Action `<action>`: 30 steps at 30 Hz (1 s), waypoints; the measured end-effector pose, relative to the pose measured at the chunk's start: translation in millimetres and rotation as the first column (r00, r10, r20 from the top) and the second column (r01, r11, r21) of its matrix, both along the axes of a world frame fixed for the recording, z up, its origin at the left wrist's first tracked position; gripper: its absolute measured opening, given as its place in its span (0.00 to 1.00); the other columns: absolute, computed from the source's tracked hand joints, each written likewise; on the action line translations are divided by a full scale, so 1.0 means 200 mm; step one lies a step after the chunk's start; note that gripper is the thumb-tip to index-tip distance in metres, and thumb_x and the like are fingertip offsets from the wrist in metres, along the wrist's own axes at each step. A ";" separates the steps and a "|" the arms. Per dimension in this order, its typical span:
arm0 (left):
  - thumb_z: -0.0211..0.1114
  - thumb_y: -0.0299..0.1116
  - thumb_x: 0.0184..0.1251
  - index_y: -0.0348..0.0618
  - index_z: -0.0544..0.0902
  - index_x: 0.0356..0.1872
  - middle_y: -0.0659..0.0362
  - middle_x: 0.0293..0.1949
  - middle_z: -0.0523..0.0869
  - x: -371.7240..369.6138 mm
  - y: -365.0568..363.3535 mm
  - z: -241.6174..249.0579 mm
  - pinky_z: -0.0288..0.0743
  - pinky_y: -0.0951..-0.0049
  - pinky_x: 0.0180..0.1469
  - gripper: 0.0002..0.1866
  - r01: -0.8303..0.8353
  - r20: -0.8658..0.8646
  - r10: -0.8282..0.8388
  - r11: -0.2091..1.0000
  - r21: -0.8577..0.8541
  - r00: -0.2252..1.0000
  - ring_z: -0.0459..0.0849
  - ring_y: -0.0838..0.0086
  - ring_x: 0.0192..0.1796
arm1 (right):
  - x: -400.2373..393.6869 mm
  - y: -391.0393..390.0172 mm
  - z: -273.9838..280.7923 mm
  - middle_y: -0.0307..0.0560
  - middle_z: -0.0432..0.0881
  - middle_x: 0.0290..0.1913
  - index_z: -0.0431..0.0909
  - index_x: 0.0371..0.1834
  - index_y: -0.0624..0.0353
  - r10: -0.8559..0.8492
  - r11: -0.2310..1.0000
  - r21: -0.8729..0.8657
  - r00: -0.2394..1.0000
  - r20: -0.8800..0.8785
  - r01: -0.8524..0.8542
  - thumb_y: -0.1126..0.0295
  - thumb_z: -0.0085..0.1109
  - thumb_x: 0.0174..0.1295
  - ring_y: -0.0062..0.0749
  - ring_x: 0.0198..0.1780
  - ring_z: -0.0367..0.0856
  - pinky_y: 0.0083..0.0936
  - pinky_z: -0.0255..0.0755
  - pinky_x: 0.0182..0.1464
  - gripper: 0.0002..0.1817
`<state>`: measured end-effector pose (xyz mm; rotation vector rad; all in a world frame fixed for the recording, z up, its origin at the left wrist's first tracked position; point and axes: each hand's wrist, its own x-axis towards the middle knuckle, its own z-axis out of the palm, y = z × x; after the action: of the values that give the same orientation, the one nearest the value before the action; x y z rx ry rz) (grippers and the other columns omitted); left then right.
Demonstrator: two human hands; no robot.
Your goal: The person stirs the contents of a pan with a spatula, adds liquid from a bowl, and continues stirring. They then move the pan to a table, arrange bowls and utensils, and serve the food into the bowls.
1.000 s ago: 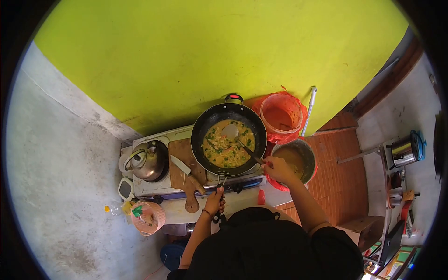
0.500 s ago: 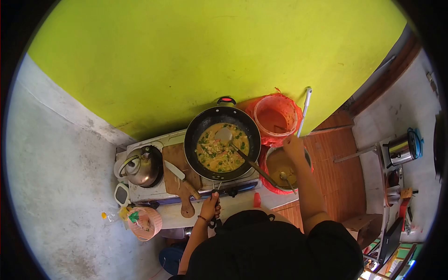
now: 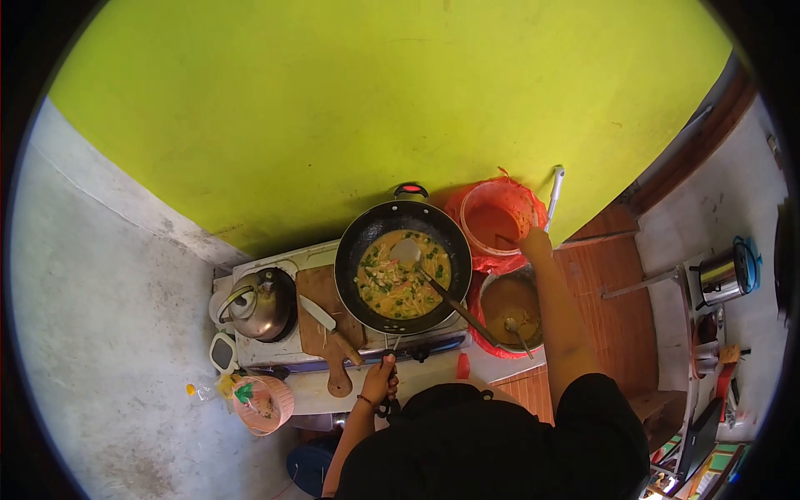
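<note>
Your left hand (image 3: 380, 381) grips the handle of the round black wok (image 3: 353, 250) on the white stove (image 3: 260, 354); jolting it could dislodge the long dark-handled spatula (image 3: 457, 308), while your right hand's (image 3: 535, 242) grip by the red-lined plastic tub (image 3: 498, 193) is unclear.

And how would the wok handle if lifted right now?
The wok would probably feel heavy, as soupy food covers its bottom. It may tip or slosh, being wide and held by the left hand at one side. The spatula could slide, its handle overhanging the rim.
</note>
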<state>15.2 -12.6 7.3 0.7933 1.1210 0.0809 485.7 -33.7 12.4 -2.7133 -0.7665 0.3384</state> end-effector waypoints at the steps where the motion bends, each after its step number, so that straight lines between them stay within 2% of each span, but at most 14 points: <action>1: 0.56 0.63 0.61 0.47 0.67 0.27 0.66 0.14 0.65 0.00 0.00 0.00 0.59 0.78 0.14 0.27 0.002 -0.002 -0.002 1.000 -0.003 1.000 0.63 0.81 0.12 | -0.01 0.01 0.01 0.64 0.79 0.45 0.78 0.42 0.64 0.007 1.000 -0.009 1.000 -0.002 -0.007 0.58 0.59 0.54 0.55 0.49 0.79 0.43 0.74 0.49 0.20; 4: 0.56 0.63 0.61 0.47 0.67 0.27 0.66 0.14 0.65 0.00 0.01 0.00 0.59 0.78 0.14 0.27 0.004 -0.013 -0.004 1.000 -0.004 1.000 0.63 0.81 0.12 | 0.01 0.06 -0.01 0.63 0.80 0.45 0.78 0.41 0.63 -0.083 0.996 0.043 0.996 0.032 0.082 0.60 0.61 0.54 0.55 0.48 0.79 0.43 0.74 0.48 0.18; 7: 0.56 0.63 0.61 0.47 0.67 0.27 0.66 0.15 0.65 0.00 0.00 -0.01 0.59 0.78 0.14 0.27 0.011 -0.002 -0.011 1.000 0.003 1.000 0.63 0.81 0.12 | -0.01 0.12 -0.03 0.62 0.80 0.42 0.78 0.38 0.63 -0.067 0.983 0.179 0.994 0.088 0.050 0.61 0.60 0.55 0.56 0.45 0.80 0.45 0.74 0.46 0.15; 10: 0.56 0.63 0.60 0.46 0.67 0.28 0.66 0.15 0.65 0.01 -0.01 -0.01 0.59 0.78 0.14 0.27 0.002 -0.004 -0.002 1.000 0.002 1.000 0.63 0.81 0.12 | -0.06 0.17 0.00 0.62 0.80 0.40 0.78 0.36 0.63 -0.060 0.983 0.178 0.994 0.088 0.044 0.59 0.59 0.56 0.57 0.43 0.79 0.47 0.74 0.44 0.16; 13: 0.56 0.64 0.60 0.47 0.67 0.28 0.66 0.15 0.65 0.02 -0.01 0.01 0.59 0.79 0.14 0.27 -0.004 -0.015 0.004 1.000 0.008 1.000 0.63 0.82 0.12 | -0.04 0.16 -0.15 0.64 0.80 0.38 0.78 0.33 0.63 0.192 0.969 0.088 0.928 0.320 -0.230 0.63 0.52 0.58 0.57 0.41 0.80 0.43 0.74 0.43 0.14; 16: 0.56 0.64 0.59 0.46 0.67 0.28 0.66 0.15 0.64 0.02 -0.01 0.02 0.58 0.79 0.14 0.28 -0.005 -0.008 0.005 1.000 0.002 1.000 0.63 0.82 0.12 | -0.05 0.17 -0.21 0.63 0.80 0.37 0.75 0.33 0.64 0.181 0.953 0.187 0.942 0.282 -0.239 0.67 0.47 0.59 0.57 0.40 0.80 0.45 0.74 0.43 0.11; 17: 0.56 0.64 0.59 0.46 0.67 0.28 0.66 0.15 0.64 0.01 -0.01 0.02 0.58 0.79 0.14 0.28 -0.005 -0.001 0.005 1.000 -0.003 1.000 0.63 0.82 0.12 | -0.05 0.16 -0.22 0.64 0.80 0.37 0.74 0.33 0.64 0.222 0.945 0.168 0.928 0.298 -0.280 0.68 0.46 0.59 0.57 0.39 0.80 0.45 0.74 0.42 0.10; 19: 0.56 0.64 0.59 0.46 0.67 0.28 0.66 0.15 0.64 0.01 -0.01 0.00 0.58 0.79 0.14 0.28 -0.001 0.005 0.001 1.000 0.016 1.000 0.62 0.82 0.12 | -0.08 0.14 -0.12 0.64 0.80 0.35 0.73 0.33 0.64 0.303 0.925 0.126 0.894 0.331 -0.360 0.71 0.43 0.59 0.58 0.38 0.80 0.46 0.75 0.40 0.09; 22: 0.56 0.64 0.59 0.46 0.66 0.28 0.66 0.15 0.64 0.01 -0.01 -0.01 0.57 0.79 0.14 0.28 -0.006 0.006 0.006 1.000 0.006 1.000 0.62 0.82 0.12 | -0.15 0.11 0.07 0.66 0.79 0.31 0.71 0.35 0.64 0.253 0.953 0.067 0.901 0.352 -0.294 0.74 0.45 0.57 0.58 0.36 0.81 0.46 0.75 0.37 0.06; 24: 0.56 0.64 0.59 0.46 0.66 0.28 0.66 0.15 0.64 0.01 -0.01 -0.01 0.57 0.79 0.14 0.28 -0.008 0.007 0.008 1.000 0.002 1.000 0.62 0.82 0.12 | -0.18 0.04 0.17 0.66 0.79 0.29 0.70 0.35 0.64 0.261 0.948 0.072 0.888 0.379 -0.310 0.76 0.48 0.55 0.58 0.34 0.81 0.45 0.76 0.36 0.06; 28: 0.56 0.64 0.60 0.47 0.66 0.28 0.66 0.15 0.64 0.01 -0.01 -0.01 0.57 0.79 0.14 0.28 -0.007 0.026 0.007 1.000 0.008 1.000 0.62 0.82 0.12 | -0.18 -0.06 0.17 0.65 0.79 0.28 0.69 0.36 0.64 0.260 0.951 0.058 0.885 0.386 -0.304 0.76 0.53 0.54 0.58 0.34 0.81 0.46 0.76 0.36 0.08; 30: 0.56 0.64 0.59 0.47 0.66 0.28 0.66 0.15 0.64 0.01 -0.01 0.00 0.56 0.79 0.15 0.27 -0.010 0.031 0.010 1.000 0.003 0.999 0.61 0.81 0.12 | -0.18 -0.09 0.16 0.63 0.80 0.26 0.69 0.35 0.63 0.237 0.955 0.068 0.884 0.403 -0.287 0.76 0.51 0.55 0.55 0.33 0.82 0.44 0.77 0.34 0.05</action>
<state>17.1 -15.3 6.5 0.7873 1.0961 0.1027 449.9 -52.0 44.2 -2.5850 -1.2263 -0.2051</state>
